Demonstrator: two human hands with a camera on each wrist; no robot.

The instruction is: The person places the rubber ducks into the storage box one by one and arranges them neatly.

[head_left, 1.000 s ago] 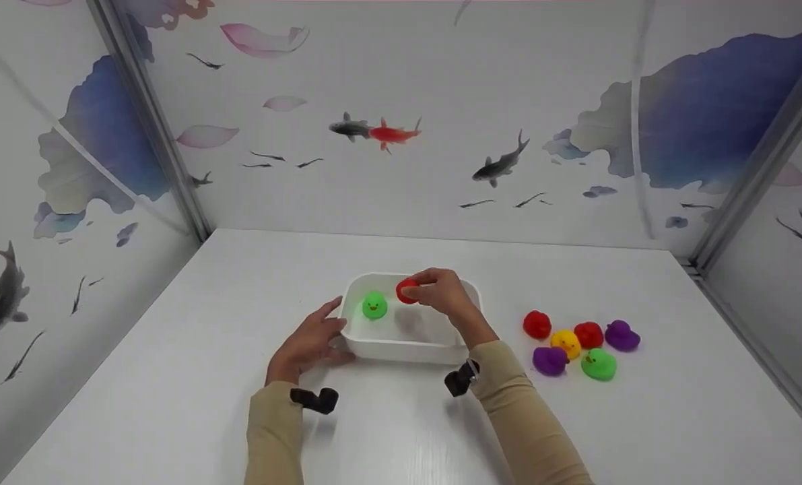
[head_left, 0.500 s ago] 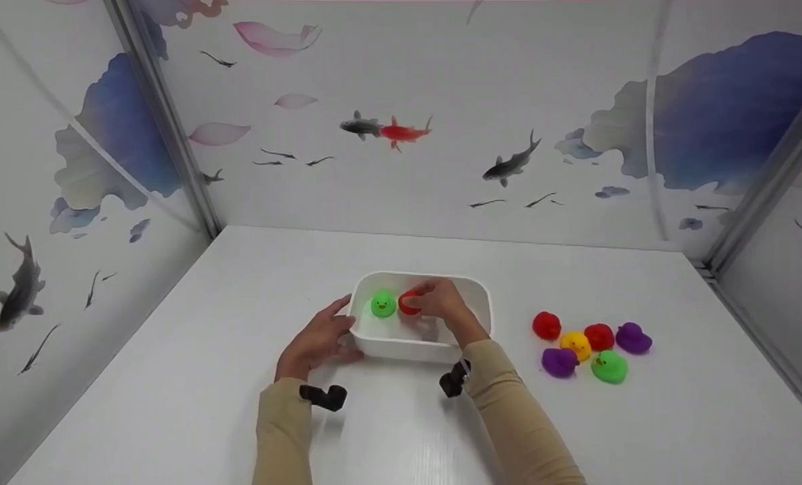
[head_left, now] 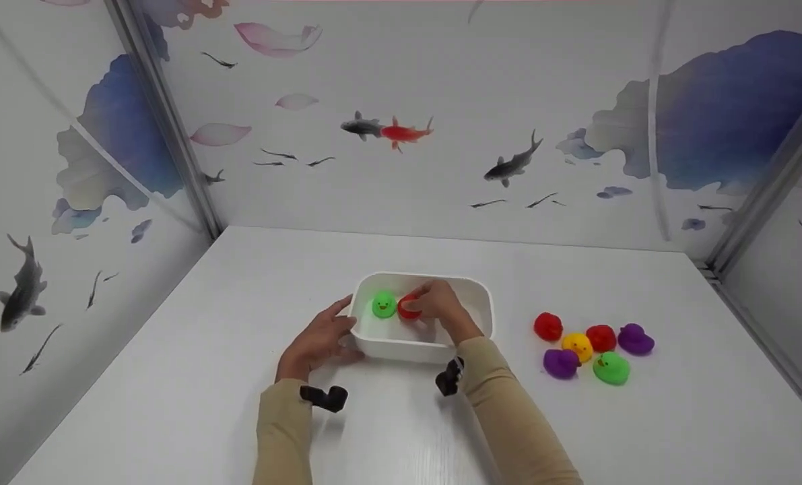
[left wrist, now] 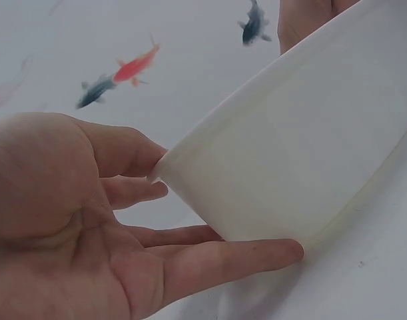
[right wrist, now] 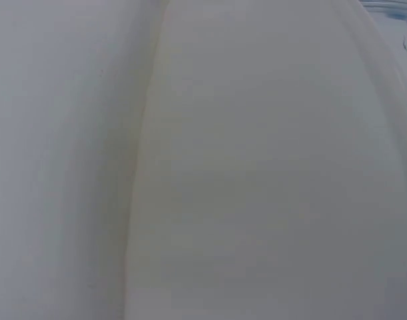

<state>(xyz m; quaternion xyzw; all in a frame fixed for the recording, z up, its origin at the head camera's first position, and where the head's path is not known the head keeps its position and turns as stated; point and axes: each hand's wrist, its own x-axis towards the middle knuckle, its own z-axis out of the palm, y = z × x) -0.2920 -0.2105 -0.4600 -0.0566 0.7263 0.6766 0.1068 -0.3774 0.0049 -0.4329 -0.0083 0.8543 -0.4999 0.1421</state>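
Note:
A white plastic tub (head_left: 407, 350) stands on the table. My left hand (head_left: 318, 341) rests against its left end, fingers at the end wall and thumb along the lower front, as the left wrist view shows (left wrist: 116, 220) closely. Inside the tub, my right hand (head_left: 441, 306) pinches a red rubber duck (head_left: 409, 308) low near the floor; the hand partly hides it. Just left of it sits a green rubber duck (head_left: 384, 305), facing me. Only the tub's outer wall (left wrist: 283, 133) shows in the left wrist view. The right wrist view shows a pale wall (right wrist: 270, 173) and no hand.
Right of the tub lies a loose group: two red ducks (head_left: 548, 327) (head_left: 601, 338), a yellow duck (head_left: 578, 347), two purple ducks (head_left: 561, 364) (head_left: 636, 339) and a green duck (head_left: 611, 368). White printed panels (head_left: 407, 195) enclose the table (head_left: 401, 431) at back and sides.
My right hand has lowered the red duck from rim height to near the tub floor, beside the green one. The left hand stays at the tub's end. The head view has shifted slightly.

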